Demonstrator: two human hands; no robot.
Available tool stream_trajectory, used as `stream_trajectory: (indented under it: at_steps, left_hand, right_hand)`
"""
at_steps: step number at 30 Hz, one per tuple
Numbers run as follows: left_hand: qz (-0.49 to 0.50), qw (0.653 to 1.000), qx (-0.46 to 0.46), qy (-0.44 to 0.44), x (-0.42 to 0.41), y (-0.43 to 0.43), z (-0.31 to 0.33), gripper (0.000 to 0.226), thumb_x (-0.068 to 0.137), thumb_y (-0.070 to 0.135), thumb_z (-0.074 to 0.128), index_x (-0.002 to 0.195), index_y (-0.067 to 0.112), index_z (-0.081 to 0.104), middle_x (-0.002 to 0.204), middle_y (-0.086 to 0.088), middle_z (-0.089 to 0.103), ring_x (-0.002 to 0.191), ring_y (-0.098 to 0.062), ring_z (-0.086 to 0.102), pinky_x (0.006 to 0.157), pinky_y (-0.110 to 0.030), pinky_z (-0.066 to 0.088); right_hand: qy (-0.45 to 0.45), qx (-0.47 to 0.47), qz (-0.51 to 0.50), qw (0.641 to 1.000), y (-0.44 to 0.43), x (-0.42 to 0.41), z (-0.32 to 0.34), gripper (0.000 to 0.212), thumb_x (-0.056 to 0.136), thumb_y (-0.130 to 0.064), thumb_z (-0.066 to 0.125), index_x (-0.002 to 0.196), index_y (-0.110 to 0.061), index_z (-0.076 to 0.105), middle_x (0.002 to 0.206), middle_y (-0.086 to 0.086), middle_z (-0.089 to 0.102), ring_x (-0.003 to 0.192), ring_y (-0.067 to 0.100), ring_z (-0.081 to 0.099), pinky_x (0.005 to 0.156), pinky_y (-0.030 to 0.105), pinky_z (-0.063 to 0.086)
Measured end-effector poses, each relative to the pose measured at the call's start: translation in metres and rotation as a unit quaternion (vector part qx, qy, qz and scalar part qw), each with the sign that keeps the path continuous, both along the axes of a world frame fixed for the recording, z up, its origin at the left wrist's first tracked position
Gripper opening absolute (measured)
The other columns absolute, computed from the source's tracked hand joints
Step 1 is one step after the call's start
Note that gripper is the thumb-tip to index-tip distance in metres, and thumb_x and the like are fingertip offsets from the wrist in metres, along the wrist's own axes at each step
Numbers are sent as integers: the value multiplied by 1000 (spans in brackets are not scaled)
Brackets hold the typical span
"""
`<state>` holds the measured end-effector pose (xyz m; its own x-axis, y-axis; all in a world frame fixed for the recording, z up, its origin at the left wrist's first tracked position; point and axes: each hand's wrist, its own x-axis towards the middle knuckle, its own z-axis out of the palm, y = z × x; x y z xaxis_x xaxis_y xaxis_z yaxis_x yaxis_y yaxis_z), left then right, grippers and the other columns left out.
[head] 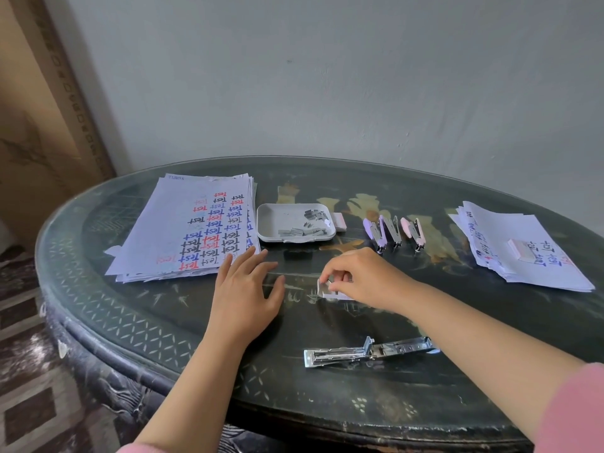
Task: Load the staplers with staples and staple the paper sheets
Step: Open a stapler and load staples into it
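Note:
A silver stapler (369, 350) lies folded wide open near the table's front edge. My right hand (359, 276) pinches a small pale staple box (328, 291) resting on the table beyond it. My left hand (245, 289) lies flat and empty, fingers spread, touching the near corner of the left paper stack (186, 230). A white tray (271, 220) holds several staple strips (310, 227). Two purple staplers (380, 232) and a pink stapler (414, 233) stand to its right. A second paper stack (519, 246) lies far right with a staple box (524, 252) on top.
The dark round glass-topped table (163, 322) curves away at left and front. A pink staple box (340, 221) sits against the tray's right side. A small black object (295, 255) lies in front of the tray. A wall stands close behind.

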<state>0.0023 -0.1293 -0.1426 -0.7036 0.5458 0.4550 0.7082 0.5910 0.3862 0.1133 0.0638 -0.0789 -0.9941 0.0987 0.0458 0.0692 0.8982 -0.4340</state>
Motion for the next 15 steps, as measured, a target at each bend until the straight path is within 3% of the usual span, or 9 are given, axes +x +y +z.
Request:
stream_trajectory:
  at_steps: [4,9,15]
  left_hand:
    - [0,1000,-4,-2,0,0,0,44,86,49,44,115,25,66,135,4,55,137,-12,36,118,-36,11]
    - [0,1000,-3,-3,-1,0,-1,43,86,49,44,113,24,68,135,4,56,136,-12,36,117,-34,9]
    - [0,1000,-5,-10,0,0,0,45,86,50,42,114,26,67,136,5,55,137,-11,35,118,-35,9]
  right_hand:
    - [9,-2,-6,1000,-2,1,-6,18,85,-15,71,102,-19,76,88,-2,68,78,12,60,78,29,52]
    - [15,-24,-21,999,-1,2,-5,15,82,-12,72,96,-19,75,83,-3,68,75,7,63,74,20,53]
    - [24,-6,-13,1000,0,1,-5,11,83,-9,69,83,-20,67,77,-2,67,71,9,60,72,29,54]
